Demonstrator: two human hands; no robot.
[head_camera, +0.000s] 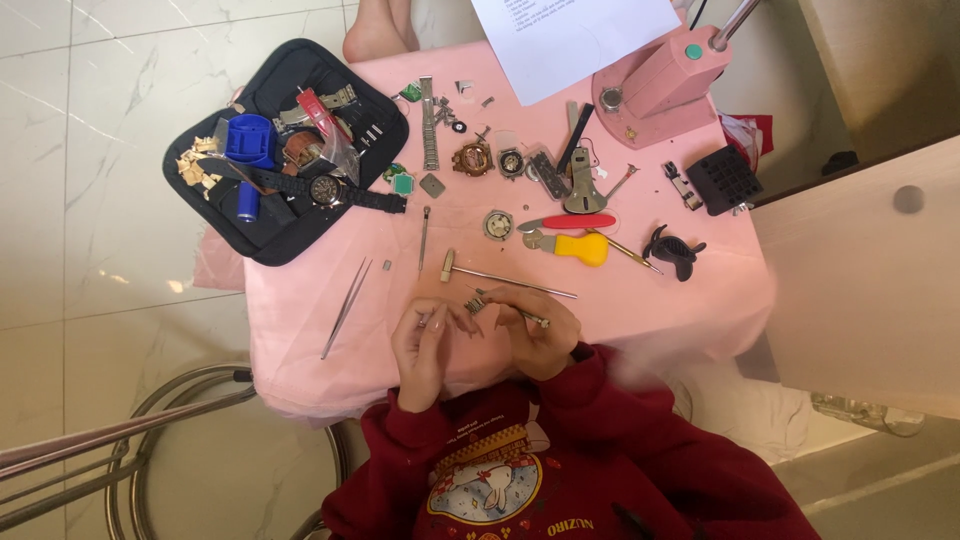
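Holding: left hand (425, 345) pinches one end of a short metal band piece (474, 304); right hand (540, 335) is clenched on a thin tool (520, 312) whose tip meets the piece.
Place: band piece sits between both hands, raised just over the near edge of the tabletop (320, 300).
Risk, slip: the tool tip may skid off the smooth links and jab a left finger, since the piece is only held by fingertips.
Risk, loss: a small pin or link could spring free and roll off the near edge onto the glossy marble floor (100, 200).
Risk, clutter: the hammer (500, 275) lies just beyond the hands; an elbow move may knock it.
Cloth: pink, soft, draped, creased at the edges.
Tweezers (347, 307): slim, pointed steel, left of the hands.
Pouch (285, 150): black fabric, open, holding a blue cap, a dark watch and pale scraps.
Knife (568, 247): yellow plastic handle, short blade.
Press (660, 85): pink, rounded, hard shell.
Paper (575, 40): white sheet, flat.
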